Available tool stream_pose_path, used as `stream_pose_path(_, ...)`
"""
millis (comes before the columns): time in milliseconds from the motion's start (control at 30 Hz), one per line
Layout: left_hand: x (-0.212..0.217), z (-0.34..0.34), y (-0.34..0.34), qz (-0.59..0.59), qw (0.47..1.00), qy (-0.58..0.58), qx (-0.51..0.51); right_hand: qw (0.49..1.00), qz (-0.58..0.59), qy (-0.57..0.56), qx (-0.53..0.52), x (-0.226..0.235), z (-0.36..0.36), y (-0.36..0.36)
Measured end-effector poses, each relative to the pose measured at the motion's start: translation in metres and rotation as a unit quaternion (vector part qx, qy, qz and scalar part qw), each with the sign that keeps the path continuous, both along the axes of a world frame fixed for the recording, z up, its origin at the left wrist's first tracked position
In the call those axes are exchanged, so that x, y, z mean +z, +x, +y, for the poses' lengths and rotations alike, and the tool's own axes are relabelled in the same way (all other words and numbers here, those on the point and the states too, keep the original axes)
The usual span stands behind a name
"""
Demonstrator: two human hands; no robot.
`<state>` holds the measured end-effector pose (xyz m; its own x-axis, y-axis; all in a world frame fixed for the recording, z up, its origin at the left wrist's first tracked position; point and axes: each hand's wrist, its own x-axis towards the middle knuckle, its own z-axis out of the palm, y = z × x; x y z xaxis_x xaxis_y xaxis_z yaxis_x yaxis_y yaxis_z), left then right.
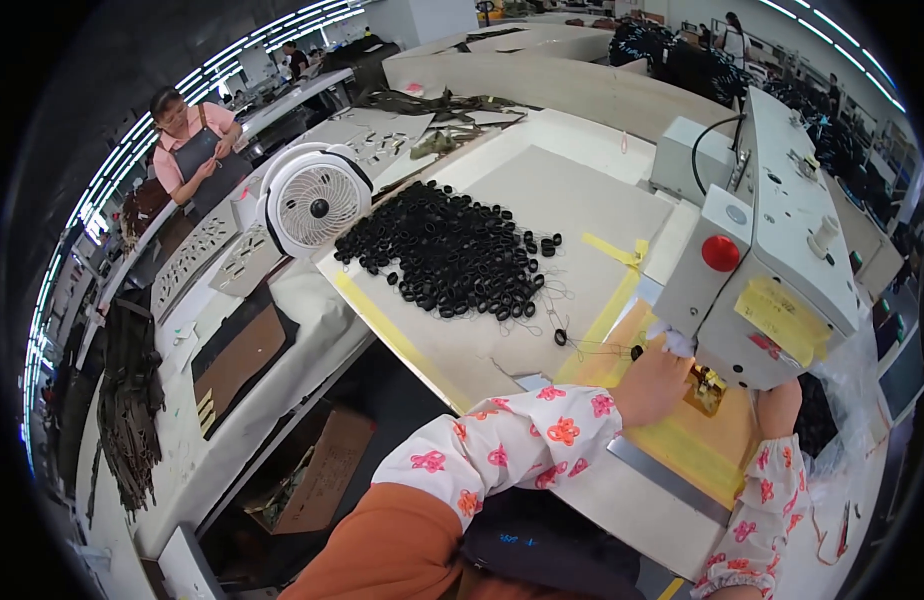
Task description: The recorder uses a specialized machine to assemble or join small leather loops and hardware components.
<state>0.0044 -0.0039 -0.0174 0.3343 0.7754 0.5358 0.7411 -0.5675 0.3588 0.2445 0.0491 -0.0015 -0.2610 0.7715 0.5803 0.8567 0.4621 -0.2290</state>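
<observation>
My left hand (658, 382) is at the sewing machine (727, 250), its fingers curled together beside the needle area, with white covers on the fingertips. What they pinch is hidden. A small black loop (637, 352) with thread trailing from it lies against that hand. On the right of the machine head is my right hand (779, 408), its fingers mostly hidden behind the casing. Brass-coloured metal parts (706, 388) show between the hands on the yellow-taped bed. Left of the machine, many black loops (447, 250) lie heaped on the board, joined by loose threads; one loop (560, 338) sits apart.
A white fan (318, 205) stands left of the heap. Dark strips (130, 400) hang over the left table beside a brown and black panel (244, 365). Below is an open cardboard box (322, 470). Clear plastic (852, 400) bunches at right. A co-worker (194, 145) stands at far left.
</observation>
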Motion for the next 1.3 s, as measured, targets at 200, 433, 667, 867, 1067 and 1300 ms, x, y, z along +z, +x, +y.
stream_pose_path(200,0.007,0.000,0.005,-0.006,0.999,-0.035,0.014,0.999,0.028,0.024,-0.013,0.002,-0.007,0.003)
stream_pose_path(433,-0.005,0.006,0.002,-0.068,0.993,-0.092,-0.044,0.813,0.439,-0.345,0.166,-0.004,-0.065,-0.037)
stream_pose_path(667,0.010,0.000,0.002,-0.291,0.937,-0.186,-0.054,0.725,0.519,-0.419,0.172,0.006,-0.061,-0.071)
stream_pose_path(867,0.010,0.002,0.006,-0.185,0.958,-0.197,-0.097,0.734,0.526,-0.406,0.141,0.002,-0.072,-0.063)
stream_pose_path(1067,0.019,-0.003,-0.004,-0.271,0.901,-0.309,-0.140,0.749,0.510,-0.405,0.121,0.003,-0.078,-0.071)
stream_pose_path(1300,0.018,-0.004,-0.011,-0.264,0.878,-0.358,-0.175,0.713,0.511,-0.465,0.120,0.016,-0.076,-0.070)
